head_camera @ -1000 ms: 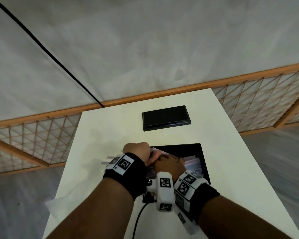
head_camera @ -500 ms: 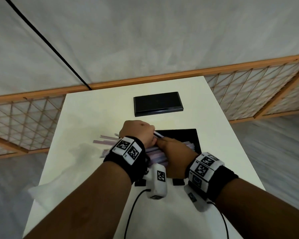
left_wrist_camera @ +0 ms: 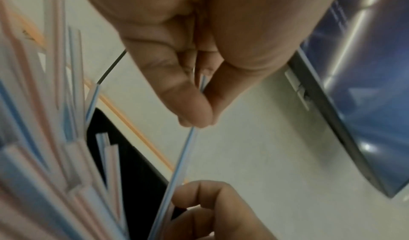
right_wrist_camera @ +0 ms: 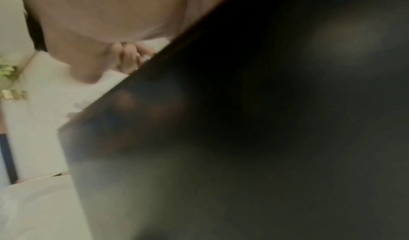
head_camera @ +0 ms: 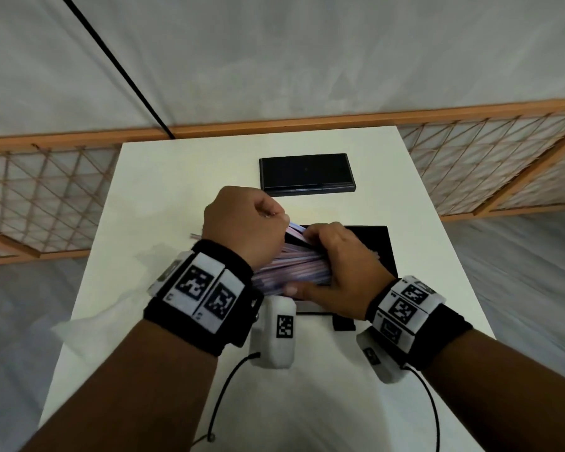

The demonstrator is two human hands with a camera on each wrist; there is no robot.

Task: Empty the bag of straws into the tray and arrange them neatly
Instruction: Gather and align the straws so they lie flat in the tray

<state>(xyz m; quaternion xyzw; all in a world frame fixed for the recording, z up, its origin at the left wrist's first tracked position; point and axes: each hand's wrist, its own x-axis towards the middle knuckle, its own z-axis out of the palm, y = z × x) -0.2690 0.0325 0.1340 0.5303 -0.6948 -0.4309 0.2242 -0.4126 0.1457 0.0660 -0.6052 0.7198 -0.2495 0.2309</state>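
Your head view is evenly lit and soft, with wide-angle bending at the edges and streaky blur on the floor. The glossy black rectangular tray (right_wrist_camera: 265,121) fills your right wrist view, dark and unfocused. Your left wrist view blurs the pink-and-blue striped plastic straws (left_wrist_camera: 44,139).

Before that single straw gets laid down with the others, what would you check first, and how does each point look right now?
1. Single straw pinched by left hand: ok.
2. Bundle of straws gripped by right hand: ok.
3. Bundle lying fully inside the tray: not ok; its ends stick out past the left edge.
4. Straws lined up neatly: not ok; ends are uneven.
5. Bag emptied: cannot tell.
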